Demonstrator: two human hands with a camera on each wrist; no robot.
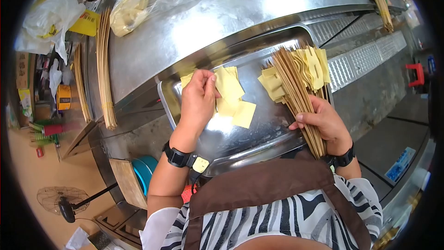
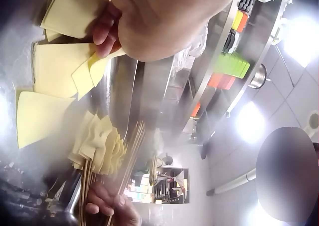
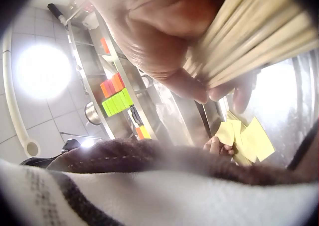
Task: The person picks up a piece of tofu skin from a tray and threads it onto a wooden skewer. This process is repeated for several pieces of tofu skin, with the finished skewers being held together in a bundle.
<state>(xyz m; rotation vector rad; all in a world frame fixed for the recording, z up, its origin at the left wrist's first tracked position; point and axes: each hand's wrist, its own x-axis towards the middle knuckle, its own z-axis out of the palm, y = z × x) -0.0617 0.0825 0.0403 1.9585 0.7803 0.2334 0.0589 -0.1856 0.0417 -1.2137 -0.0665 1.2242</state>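
My left hand (image 1: 199,95) pinches a thin yellow tofu sheet (image 2: 92,74) between thumb and fingers, over a loose pile of square sheets. More tofu sheets (image 1: 243,114) overlap on the shiny metal tray (image 1: 185,146). At the tray's right side, my right hand (image 1: 323,121) grips a thick bundle of bamboo skewers (image 1: 296,83), thumb across it. Folded, wavy tofu sheets (image 1: 314,67) are threaded on some skewers near their upper ends. In the right wrist view the bundle (image 3: 254,31) runs out of the right hand towards the upper right.
Beyond the tray lies a steel counter (image 1: 231,14) with a clear plastic bag (image 1: 138,4) on it. Further skewer bundles (image 1: 104,74) lie at the left. A wooden board (image 1: 127,183) and a fan (image 1: 64,203) stand at the lower left. A red stool (image 1: 415,75) is far right.
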